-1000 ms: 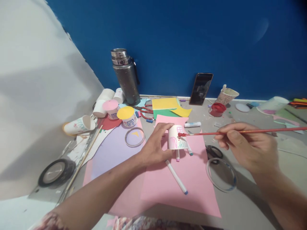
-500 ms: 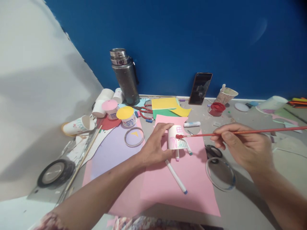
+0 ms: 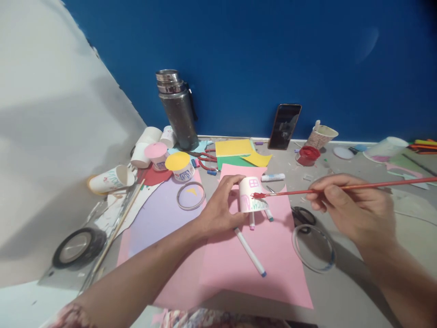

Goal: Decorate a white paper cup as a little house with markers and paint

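My left hand (image 3: 225, 205) is closed around the left side of a white paper cup (image 3: 246, 192), thumb low and fingers at the top. The cup carries a pink window, a pink arch and green marks. In my right hand (image 3: 351, 209) is a long red paintbrush (image 3: 297, 191), pinched between thumb and fingers. Its red-coated tip meets the cup's front. Below the cup lies a pink sheet of paper (image 3: 252, 273). A white marker with a blue end (image 3: 251, 253) rests on that sheet, and two more markers show partly behind the cup.
A steel flask (image 3: 179, 114) and a phone (image 3: 285, 126) stand by the blue wall. Red paint (image 3: 308, 156) sits in a small pot at right. Scissors (image 3: 303, 216) and a tape ring (image 3: 314, 248) lie near my right hand. Decorated cups (image 3: 180, 171) stand at left.
My right hand has shifted slightly right, and the brush tip has slid a little right and down across the cup. The left hand keeps its hold, with the cup nearly still.
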`<state>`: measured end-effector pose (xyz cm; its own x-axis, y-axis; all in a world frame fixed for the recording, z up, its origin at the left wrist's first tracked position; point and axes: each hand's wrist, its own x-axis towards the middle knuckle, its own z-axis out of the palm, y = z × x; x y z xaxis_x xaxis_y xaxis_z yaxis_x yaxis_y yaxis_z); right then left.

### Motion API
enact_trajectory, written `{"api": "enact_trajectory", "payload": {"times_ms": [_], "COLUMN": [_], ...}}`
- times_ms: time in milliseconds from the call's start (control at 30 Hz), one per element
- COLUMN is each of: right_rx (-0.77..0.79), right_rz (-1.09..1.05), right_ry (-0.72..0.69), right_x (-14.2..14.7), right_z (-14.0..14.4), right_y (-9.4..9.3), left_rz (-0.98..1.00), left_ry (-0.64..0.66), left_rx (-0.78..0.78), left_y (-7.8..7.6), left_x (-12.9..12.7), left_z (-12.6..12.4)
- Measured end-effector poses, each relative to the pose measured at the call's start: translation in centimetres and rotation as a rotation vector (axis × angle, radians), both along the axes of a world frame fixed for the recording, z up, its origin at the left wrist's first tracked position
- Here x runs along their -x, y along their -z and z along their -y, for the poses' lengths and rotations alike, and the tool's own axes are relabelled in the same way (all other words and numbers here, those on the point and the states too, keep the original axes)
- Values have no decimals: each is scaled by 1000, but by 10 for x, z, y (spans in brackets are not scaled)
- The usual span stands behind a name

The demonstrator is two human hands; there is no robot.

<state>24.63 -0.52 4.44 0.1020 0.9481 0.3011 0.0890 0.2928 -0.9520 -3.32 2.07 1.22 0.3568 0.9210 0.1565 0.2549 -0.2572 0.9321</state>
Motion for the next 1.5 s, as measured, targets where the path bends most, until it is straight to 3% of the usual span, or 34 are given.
{"api": "enact_trajectory", "payload": {"times_ms": [1500], "right_rx": [-66], "right_rz": [55], "right_ry": [5], "right_x": [-6], "right_z": [-3], "right_y": [3], "left_rz": [85], "left_ry": [60], "left_rx": [56], "left_y": [0], "left_x": [1], "left_z": [0]}}
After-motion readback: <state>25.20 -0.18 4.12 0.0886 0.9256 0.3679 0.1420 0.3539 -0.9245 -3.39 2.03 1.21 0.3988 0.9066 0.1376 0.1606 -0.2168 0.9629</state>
